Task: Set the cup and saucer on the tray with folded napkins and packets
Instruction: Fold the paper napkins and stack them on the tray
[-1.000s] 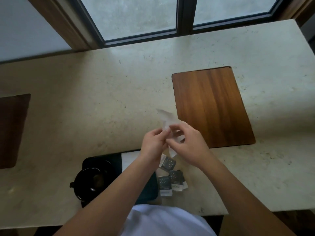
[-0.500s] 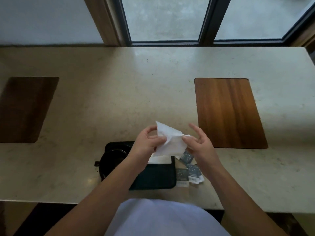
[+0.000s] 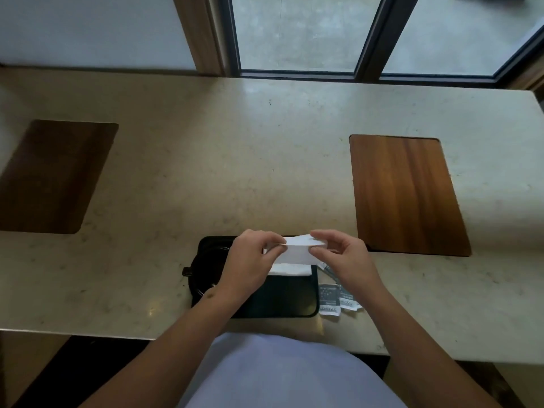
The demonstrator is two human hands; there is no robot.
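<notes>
While both hands pinch it above the dark tray (image 3: 282, 304), the white napkin (image 3: 300, 252) hangs folded into a flat strip, its top edge creased to a low peak. The left hand (image 3: 250, 260) closes thumb and forefinger on its 9 o'clock end, and the right hand (image 3: 344, 260) nips the 3 o'clock end, remaining fingers loosely curled. Half a second ago the sheet stood up as a looser, taller triangle; now it is flatter and lower. Directly under it a second folded napkin (image 3: 291, 269) lies on the tray. At the tray's 9 o'clock end sits the black cup and saucer (image 3: 203, 272), largely screened by the left wrist. Off the tray's 3 o'clock edge, grey packets (image 3: 329, 298) lie on the pale stone counter (image 3: 235, 172), partly behind the right hand. Wooden boards lie at 2 o'clock (image 3: 406, 195) and 10 o'clock (image 3: 50, 178).
</notes>
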